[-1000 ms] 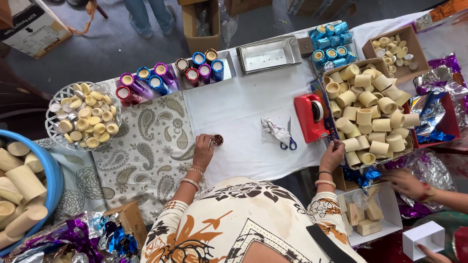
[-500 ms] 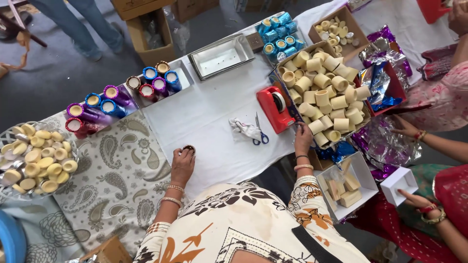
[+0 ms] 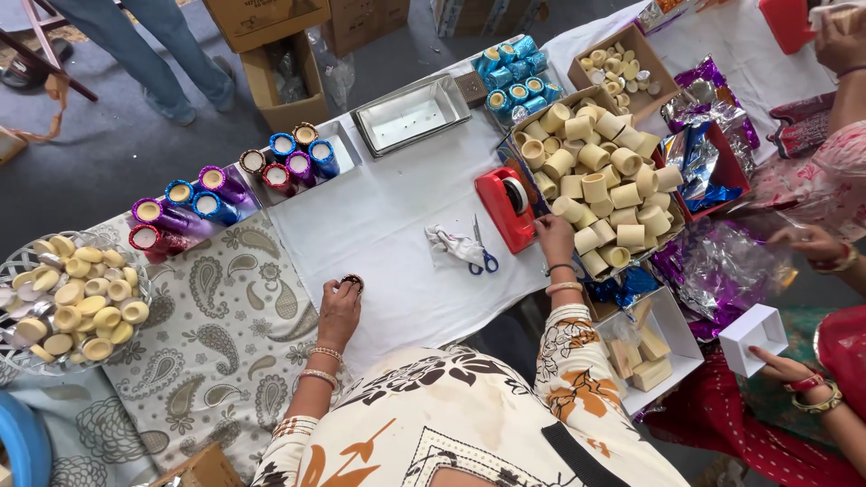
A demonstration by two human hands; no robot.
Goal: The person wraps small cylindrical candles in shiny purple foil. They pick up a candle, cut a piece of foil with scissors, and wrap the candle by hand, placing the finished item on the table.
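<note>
My left hand [image 3: 338,311] rests on the white table cover [image 3: 388,234] with its fingers pinched on a small dark round piece [image 3: 353,282]. My right hand [image 3: 554,240] is at the near edge of a cardboard box [image 3: 519,135] filled with cream cardboard tubes [image 3: 595,185], right beside a red tape dispenser [image 3: 505,209]. The fingers touch the nearest tubes; I cannot see whether they grip one. Blue-handled scissors [image 3: 481,252] and a crumpled white scrap [image 3: 451,242] lie between my hands.
Foil-wrapped tubes in purple, blue and red [image 3: 194,207] stand at the left, blue ones [image 3: 510,77] at the back. A wire basket of cream caps [image 3: 68,302], a metal tray [image 3: 410,113], foil sheets [image 3: 713,271] and another person's hands [image 3: 794,370] are around.
The view has swung, so the table sits differently in frame. My right hand has moved up to the tube box beside the tape dispenser. My left hand stays put with the dark piece.
</note>
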